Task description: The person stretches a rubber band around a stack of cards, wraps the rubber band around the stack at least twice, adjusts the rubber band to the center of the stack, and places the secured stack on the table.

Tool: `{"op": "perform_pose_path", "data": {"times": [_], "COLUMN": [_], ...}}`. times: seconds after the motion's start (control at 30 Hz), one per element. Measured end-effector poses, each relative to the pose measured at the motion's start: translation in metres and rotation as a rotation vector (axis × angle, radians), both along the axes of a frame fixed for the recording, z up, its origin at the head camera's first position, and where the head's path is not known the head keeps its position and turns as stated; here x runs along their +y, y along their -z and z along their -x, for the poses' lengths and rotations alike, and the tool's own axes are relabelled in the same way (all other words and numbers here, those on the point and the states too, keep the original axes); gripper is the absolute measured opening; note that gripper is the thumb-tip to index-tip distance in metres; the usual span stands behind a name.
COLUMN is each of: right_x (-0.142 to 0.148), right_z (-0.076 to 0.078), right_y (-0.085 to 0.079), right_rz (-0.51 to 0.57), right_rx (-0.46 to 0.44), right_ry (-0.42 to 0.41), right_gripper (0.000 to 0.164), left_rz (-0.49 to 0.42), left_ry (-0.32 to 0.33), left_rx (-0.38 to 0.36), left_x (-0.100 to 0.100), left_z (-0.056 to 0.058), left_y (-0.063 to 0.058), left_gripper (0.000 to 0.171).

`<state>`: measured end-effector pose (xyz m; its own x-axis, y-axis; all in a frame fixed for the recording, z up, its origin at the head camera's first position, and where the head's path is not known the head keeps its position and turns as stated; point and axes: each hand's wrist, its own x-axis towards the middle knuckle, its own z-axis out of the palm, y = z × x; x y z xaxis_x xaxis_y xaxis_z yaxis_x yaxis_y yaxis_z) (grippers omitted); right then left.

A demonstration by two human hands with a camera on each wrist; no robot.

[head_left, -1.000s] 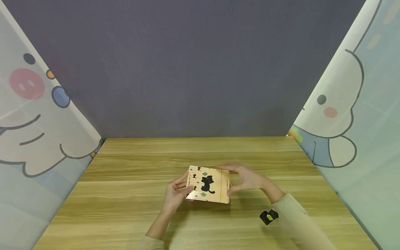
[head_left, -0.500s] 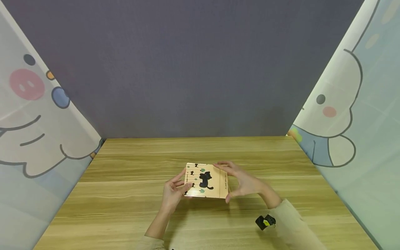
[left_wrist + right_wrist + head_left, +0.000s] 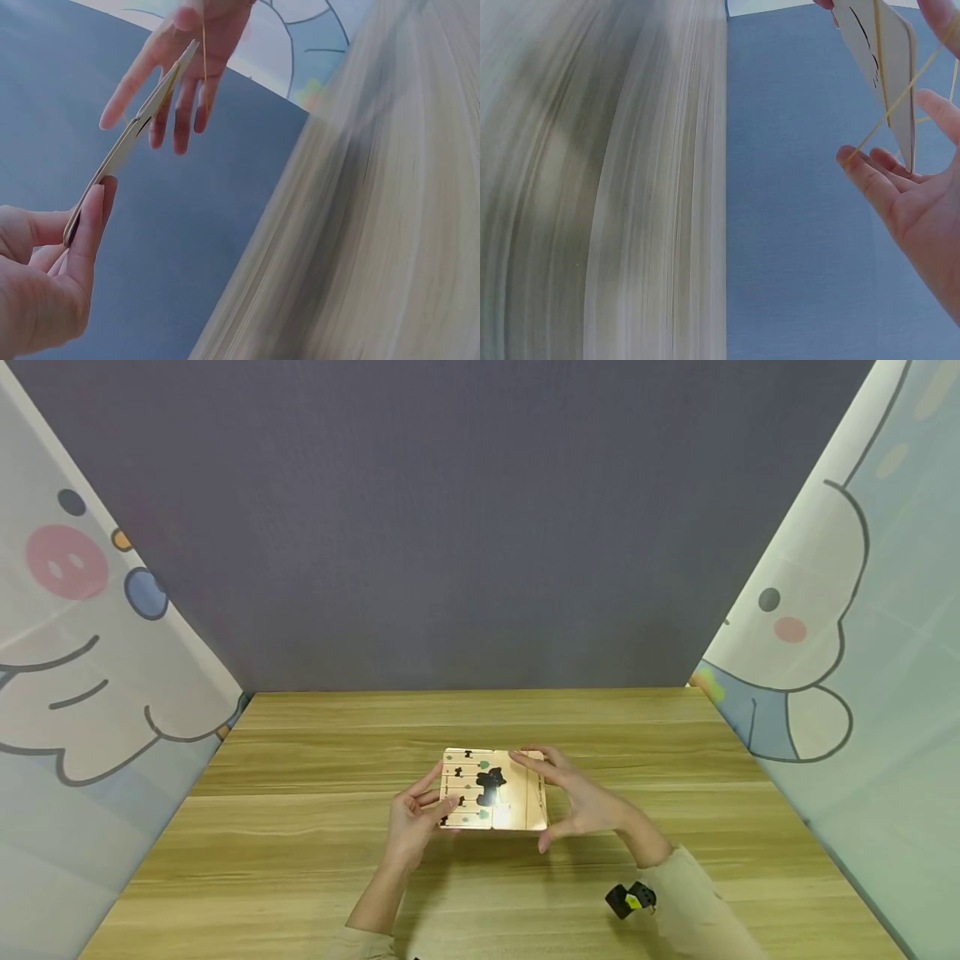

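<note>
A thin notebook [image 3: 462, 789] with a black cat on its cream cover is held above the wooden table. My left hand [image 3: 412, 822] pinches its left edge between thumb and fingers, and the left wrist view shows the notebook [image 3: 127, 142] edge-on. Around the right end, my right hand [image 3: 592, 797] has its fingers and thumb spread wide. A thin yellow rubber band [image 3: 895, 107] is stretched over these fingers and runs along the notebook's underside, as the right wrist view shows. The right palm [image 3: 930, 214] faces the notebook's end.
The wooden table [image 3: 300, 860] lies below both hands. A dark grey panel [image 3: 480, 527] rises behind it, with cartoon-printed curtains [image 3: 795, 710] at the sides. A small black box [image 3: 630, 900] with a yellow mark is beside the right sleeve.
Both hands and the notebook have shifted slightly left and away from me. The notebook has levelled out, and glare now falls on the cat. The right thumb has moved below the notebook's near corner.
</note>
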<state>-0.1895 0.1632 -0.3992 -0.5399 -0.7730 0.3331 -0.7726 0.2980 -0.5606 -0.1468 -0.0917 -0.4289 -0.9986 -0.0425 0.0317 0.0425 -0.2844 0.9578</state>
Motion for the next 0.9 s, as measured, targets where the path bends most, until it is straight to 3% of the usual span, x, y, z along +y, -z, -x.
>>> {"op": "perform_pose_path", "data": {"times": [0.17,0.33,0.67,0.9], "right_x": [-0.001,0.0,-0.008,-0.008], "right_z": [-0.002,0.001,-0.01,-0.001], "right_y": [-0.001,0.009,-0.004,0.013], "right_rz": [0.007,0.017,0.201,0.294], "right_rx": [-0.032,-0.057,-0.274,-0.305], "right_ry": [0.03,0.067,0.07,0.039], "right_gripper": [0.107,0.106,0.091,0.09], "left_rz": [-0.021,-0.032,0.011,-0.013], "left_ry": [-0.008,-0.011,-0.084,-0.124], "left_rx": [-0.024,-0.037,-0.042,-0.052], "left_x": [0.001,0.002,0.005,0.009], "left_z": [0.0,0.001,0.001,0.003], "left_y": [-0.001,-0.002,-0.007,-0.008], "left_gripper": [0.058,0.059,0.056,0.056]}}
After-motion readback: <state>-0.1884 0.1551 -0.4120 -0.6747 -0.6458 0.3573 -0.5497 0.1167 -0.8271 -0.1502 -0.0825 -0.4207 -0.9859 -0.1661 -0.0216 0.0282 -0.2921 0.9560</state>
